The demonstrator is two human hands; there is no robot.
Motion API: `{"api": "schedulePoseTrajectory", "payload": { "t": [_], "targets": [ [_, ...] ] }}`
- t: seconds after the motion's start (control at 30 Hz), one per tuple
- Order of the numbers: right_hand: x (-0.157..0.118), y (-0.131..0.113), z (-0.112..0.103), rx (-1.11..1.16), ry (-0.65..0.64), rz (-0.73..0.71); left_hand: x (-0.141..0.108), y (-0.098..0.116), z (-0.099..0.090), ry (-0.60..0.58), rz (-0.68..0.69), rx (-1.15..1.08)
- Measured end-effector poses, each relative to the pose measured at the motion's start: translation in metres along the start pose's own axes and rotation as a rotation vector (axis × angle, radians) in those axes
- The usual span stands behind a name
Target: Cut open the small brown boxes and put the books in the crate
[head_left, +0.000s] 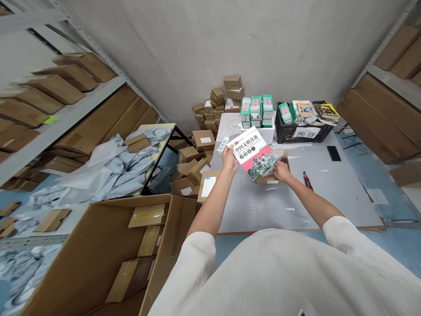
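Observation:
A book (pixel 252 151) with a white and pink cover is tilted above the table, its front facing up. My left hand (pixel 229 160) grips its left edge, fingers closed. At the book's lower right corner is my right hand (pixel 282 171), its fingers closed, over an open cardboard box (pixel 284 159). Whether those fingers pinch the book, the box or something clear inside it is too small to tell. The book hides part of the box, which rests on the grey table (pixel 243 210).
A red and black cutter (pixel 308 180) and a phone (pixel 333 153) lie on the right. Behind are a black crate (pixel 297 133) of books and green-pink boxes (pixel 255 112). Cartons (pixel 189 154) stand left of the table; a large open carton (pixel 98 245) is lower left.

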State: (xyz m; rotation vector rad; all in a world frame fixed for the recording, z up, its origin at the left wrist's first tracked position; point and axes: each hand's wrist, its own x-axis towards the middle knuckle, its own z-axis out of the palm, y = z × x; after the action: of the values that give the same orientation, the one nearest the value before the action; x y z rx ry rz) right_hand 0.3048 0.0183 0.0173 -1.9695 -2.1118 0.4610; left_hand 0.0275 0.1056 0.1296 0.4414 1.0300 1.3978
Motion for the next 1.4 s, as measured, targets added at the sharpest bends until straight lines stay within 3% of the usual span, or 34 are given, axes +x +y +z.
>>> {"api": "schedulePoseTrajectory", "payload": {
  "t": [0.2, 0.3, 0.4, 0.47, 0.63, 0.73, 0.83, 0.97, 1.03, 1.13, 1.2, 1.3, 1.4],
  "targets": [
    [0.002, 0.014, -0.006, 0.604, 0.271, 0.103, -0.001, -0.008, 0.002, -0.013, -0.001, 0.007],
    [0.001, 0.006, -0.015, 0.964, 0.218, 0.194, -0.003, -0.014, 0.003, -0.049, -0.006, 0.033],
    [-0.004, -0.01, -0.026, 1.149, 0.1, 0.146, -0.007, -0.023, 0.005, -0.082, -0.026, 0.084],
    [-0.01, -0.021, -0.031, 1.161, 0.071, 0.096, -0.011, -0.028, 0.006, -0.083, -0.058, 0.139],
    [-0.031, -0.032, -0.036, 1.163, 0.205, 0.096, -0.022, -0.039, 0.006, -0.116, -0.102, 0.239],
    [-0.039, -0.031, -0.036, 1.192, 0.203, 0.096, -0.027, -0.043, 0.003, -0.168, -0.078, 0.249],
    [-0.038, -0.029, -0.034, 1.14, 0.199, 0.093, -0.028, -0.045, 0.001, -0.18, -0.079, 0.214],
    [-0.032, -0.027, -0.03, 1.002, 0.316, 0.147, -0.025, -0.045, 0.0, -0.175, -0.112, 0.14],
    [-0.031, -0.028, -0.028, 1.026, 0.283, 0.177, -0.024, -0.044, 0.0, -0.177, -0.117, 0.125],
    [-0.034, -0.03, -0.03, 1.175, 0.099, 0.166, -0.023, -0.041, 0.0, -0.172, -0.102, 0.121],
    [-0.037, -0.032, -0.032, 1.25, 0.059, 0.154, -0.023, -0.039, 0.0, -0.176, -0.085, 0.124],
    [-0.038, -0.036, -0.039, 1.267, 0.135, 0.135, -0.026, -0.035, 0.0, -0.183, -0.05, 0.151],
    [-0.037, -0.042, -0.047, 1.215, 0.225, 0.096, -0.038, -0.037, 0.0, -0.095, 0.047, 0.236]
  ]
}}
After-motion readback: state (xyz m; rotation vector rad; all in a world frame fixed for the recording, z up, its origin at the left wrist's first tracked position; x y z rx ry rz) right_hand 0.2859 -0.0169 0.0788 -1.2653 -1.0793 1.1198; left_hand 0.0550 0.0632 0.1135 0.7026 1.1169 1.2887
